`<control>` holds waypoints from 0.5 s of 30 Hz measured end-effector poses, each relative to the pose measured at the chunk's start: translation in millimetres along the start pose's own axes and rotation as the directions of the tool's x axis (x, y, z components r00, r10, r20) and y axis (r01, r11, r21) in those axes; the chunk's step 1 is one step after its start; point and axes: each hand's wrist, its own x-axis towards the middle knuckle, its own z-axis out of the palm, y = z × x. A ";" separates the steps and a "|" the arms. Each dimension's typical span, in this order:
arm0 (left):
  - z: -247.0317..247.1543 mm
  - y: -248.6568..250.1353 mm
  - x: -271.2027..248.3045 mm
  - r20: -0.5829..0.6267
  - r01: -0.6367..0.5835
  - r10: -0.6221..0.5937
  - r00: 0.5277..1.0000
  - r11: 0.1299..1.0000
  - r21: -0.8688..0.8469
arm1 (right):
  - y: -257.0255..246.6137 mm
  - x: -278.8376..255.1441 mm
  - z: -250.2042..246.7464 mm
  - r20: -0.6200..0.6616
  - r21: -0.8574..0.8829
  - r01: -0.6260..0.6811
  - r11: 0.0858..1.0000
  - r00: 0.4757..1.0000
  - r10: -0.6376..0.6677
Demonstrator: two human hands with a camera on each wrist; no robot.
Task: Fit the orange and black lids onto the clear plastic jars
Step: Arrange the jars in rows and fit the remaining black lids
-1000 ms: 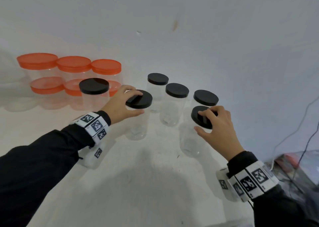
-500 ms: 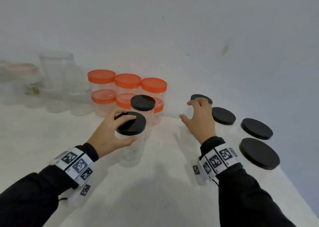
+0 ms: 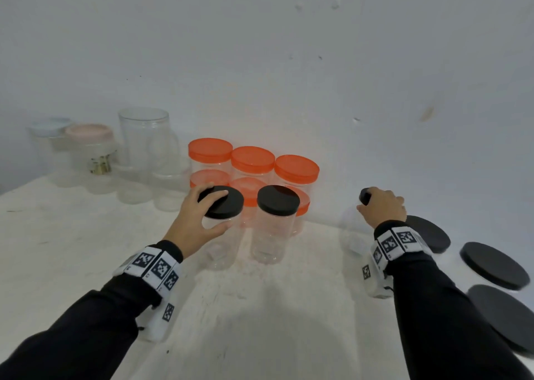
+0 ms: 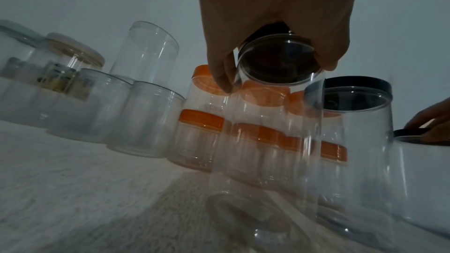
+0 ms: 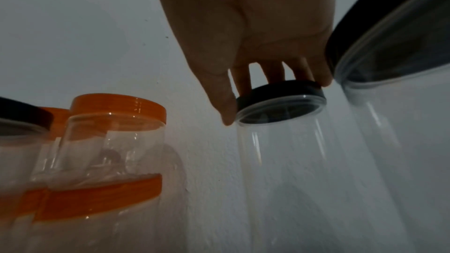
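Note:
My left hand (image 3: 199, 217) grips the black lid (image 3: 224, 205) of a tall clear jar (image 3: 222, 246) from above, fingers curled round its rim; the left wrist view shows that black lid (image 4: 277, 61) from below. Right of it stands another black-lidded jar (image 3: 276, 223). My right hand (image 3: 381, 206) grips the black lid (image 3: 364, 196) of a further clear jar (image 3: 351, 235), with the fingers (image 5: 243, 78) round the lid (image 5: 282, 93). Orange-lidded jars (image 3: 252, 160) are stacked in two layers behind.
Three more black-lidded jars (image 3: 494, 264) stand at the right near the table edge. At the back left stand lidless clear jars (image 3: 144, 137) and jars with pale pink and blue lids (image 3: 89, 132). A white wall runs right behind everything.
My left hand has carried its black-lidded jar leftwards up beside the other black-lidded jar before the orange ones. My right hand left the near right jar and now grips the lid of a farther jar.

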 end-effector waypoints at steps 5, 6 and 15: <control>4.7 -8.4 5.2 -0.029 -0.046 0.044 0.999 0.998 -0.047 | -2.8 -1.4 5.9 -0.043 0.034 0.047 0.998 0.998 -0.045; 5.2 -9.0 5.5 -0.033 -0.047 0.045 0.998 0.998 -0.052 | -5.0 -2.0 7.6 -0.050 0.042 0.063 0.997 0.997 -0.061; 10.3 -10.6 9.6 -0.086 -0.014 0.008 0.996 0.998 -0.064 | -35.2 5.0 18.5 -0.085 0.220 0.204 0.954 0.978 -0.190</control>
